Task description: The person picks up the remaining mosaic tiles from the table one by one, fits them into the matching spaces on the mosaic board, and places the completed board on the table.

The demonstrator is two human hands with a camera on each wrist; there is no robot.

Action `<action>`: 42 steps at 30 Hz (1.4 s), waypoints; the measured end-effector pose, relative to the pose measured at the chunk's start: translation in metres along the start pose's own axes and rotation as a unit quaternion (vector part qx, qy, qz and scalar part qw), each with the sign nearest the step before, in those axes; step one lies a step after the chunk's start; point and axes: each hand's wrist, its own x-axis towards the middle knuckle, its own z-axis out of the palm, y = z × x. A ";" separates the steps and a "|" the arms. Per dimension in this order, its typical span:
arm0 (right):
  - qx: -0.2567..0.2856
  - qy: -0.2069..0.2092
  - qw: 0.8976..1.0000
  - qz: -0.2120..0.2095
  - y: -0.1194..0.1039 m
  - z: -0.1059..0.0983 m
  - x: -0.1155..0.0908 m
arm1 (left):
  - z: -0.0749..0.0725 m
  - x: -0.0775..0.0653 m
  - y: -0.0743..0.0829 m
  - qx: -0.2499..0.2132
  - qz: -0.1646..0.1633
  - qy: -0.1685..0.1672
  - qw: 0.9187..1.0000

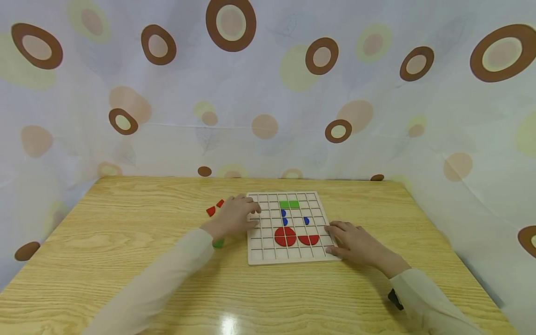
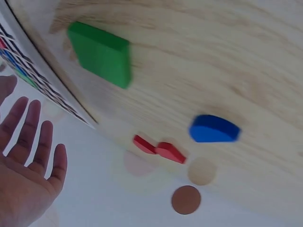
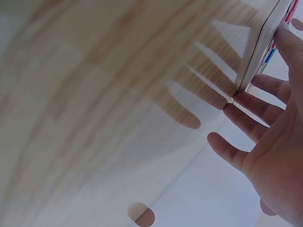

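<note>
A white gridded board (image 1: pixel 268 254) lies on a wood-grain table (image 1: pixel 125 223), carrying two green squares (image 1: pixel 284 204) toward its far edge, three small blue curved pieces (image 1: pixel 284 222) around its middle, and a red circle (image 1: pixel 280 241) beside a red half-circle (image 1: pixel 312 240) nearer the viewer. The person's left hand (image 1: pixel 235 214), fingers loosely spread and empty, hovers over the board's left edge; the right hand (image 1: pixel 358 242), fingers extended and gripping nothing, touches its right edge. Two red pieces (image 1: pixel 211 211), a green block (image 2: pixel 102 56) and a blue rounded block (image 2: pixel 214 129) lie loose to the left.
</note>
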 end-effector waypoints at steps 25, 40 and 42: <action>-0.002 0.000 1.000 0.002 0.001 0.000 -0.001 | -0.009 -0.017 -0.068 0.040 -0.047 0.046 0.997; 0.003 -0.001 1.000 0.004 0.001 0.001 0.000 | -0.010 -0.014 -0.077 0.065 -0.059 0.015 0.996; 0.003 -0.002 1.000 0.005 0.001 0.001 0.000 | -0.010 -0.015 -0.077 0.060 -0.062 0.011 0.996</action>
